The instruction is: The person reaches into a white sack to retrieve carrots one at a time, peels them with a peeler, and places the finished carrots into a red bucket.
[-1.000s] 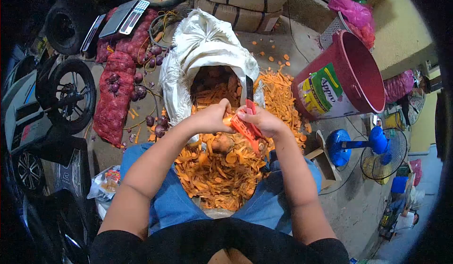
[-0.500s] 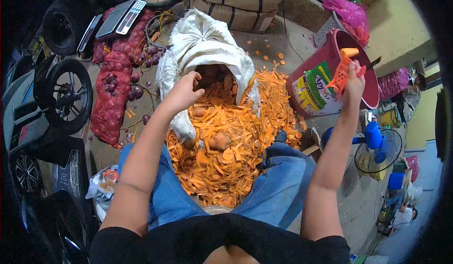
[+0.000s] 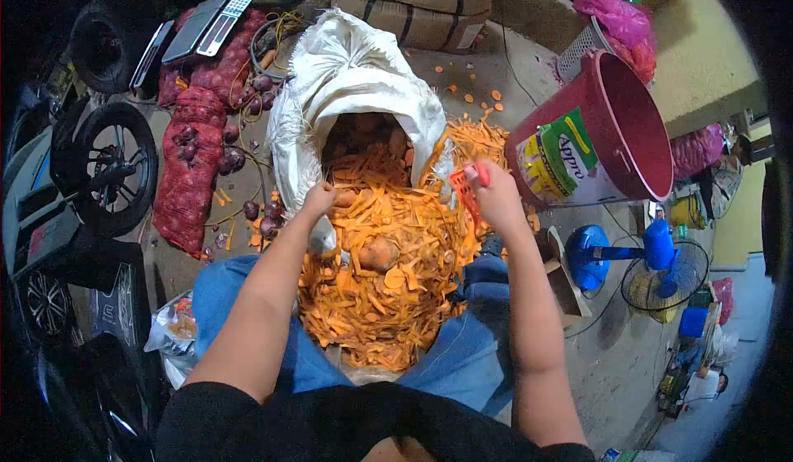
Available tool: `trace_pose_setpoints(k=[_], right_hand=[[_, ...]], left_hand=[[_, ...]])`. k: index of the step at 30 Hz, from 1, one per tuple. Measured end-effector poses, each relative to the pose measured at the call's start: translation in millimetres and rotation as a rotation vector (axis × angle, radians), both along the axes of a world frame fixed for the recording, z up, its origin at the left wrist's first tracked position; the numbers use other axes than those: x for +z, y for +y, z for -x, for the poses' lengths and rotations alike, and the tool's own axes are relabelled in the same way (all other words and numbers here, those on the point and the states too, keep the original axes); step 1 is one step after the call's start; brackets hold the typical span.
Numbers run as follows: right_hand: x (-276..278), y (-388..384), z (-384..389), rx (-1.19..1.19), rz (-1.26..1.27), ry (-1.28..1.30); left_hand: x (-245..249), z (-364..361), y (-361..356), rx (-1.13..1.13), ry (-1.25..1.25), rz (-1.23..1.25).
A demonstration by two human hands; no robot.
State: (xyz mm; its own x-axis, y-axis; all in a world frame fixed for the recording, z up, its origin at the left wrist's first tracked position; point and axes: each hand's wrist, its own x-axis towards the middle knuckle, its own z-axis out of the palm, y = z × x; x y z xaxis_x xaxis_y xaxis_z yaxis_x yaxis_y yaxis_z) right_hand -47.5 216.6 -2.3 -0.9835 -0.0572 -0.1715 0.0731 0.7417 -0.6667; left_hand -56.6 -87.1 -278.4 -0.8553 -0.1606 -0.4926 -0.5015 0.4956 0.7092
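Observation:
My left hand [image 3: 319,202] is closed at the end of a carrot [image 3: 344,198], which lies over the peelings just in front of the sack opening. In my right hand [image 3: 498,202] is a red peeler [image 3: 467,195], held above the right side of the heap. Orange peelings [image 3: 376,313] spread between my legs, with a thick, stubby carrot [image 3: 378,253] resting on top. Behind them a white woven sack [image 3: 363,90] lies with its mouth towards me; more carrots [image 3: 372,135] show dimly inside.
A dark red bucket [image 3: 607,115] with a label stands tilted at the right. Red net bags of onions [image 3: 188,181] and a scale [image 3: 198,28] are at the left. A blue fan [image 3: 657,247] and an open carton [image 3: 563,284] sit to the right. Motorcycle wheels [image 3: 116,169] border the far left.
My right hand has come from the bucket back to the heap with the peeler; the carrot piece it held is gone from it. My left hand has lowered and closed on a carrot.

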Motion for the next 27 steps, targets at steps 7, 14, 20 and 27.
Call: trace_pose_setpoints(k=[7, 14, 20, 27], right_hand=[[-13, 15, 5, 0.279, -0.141, 0.089], [-21, 26, 13, 0.184, -0.102, 0.037], [-8, 22, 13, 0.153, 0.005, -0.002], [-19, 22, 15, 0.181, 0.002, 0.000]], left_hand=[[-25, 61, 44, 0.134, 0.137, -0.087], [-56, 166, 55, -0.530, 0.441, 0.683], [-48, 193, 67, -0.282, 0.273, 0.468], [-35, 198, 58, -0.133, 0.149, 0.164]])
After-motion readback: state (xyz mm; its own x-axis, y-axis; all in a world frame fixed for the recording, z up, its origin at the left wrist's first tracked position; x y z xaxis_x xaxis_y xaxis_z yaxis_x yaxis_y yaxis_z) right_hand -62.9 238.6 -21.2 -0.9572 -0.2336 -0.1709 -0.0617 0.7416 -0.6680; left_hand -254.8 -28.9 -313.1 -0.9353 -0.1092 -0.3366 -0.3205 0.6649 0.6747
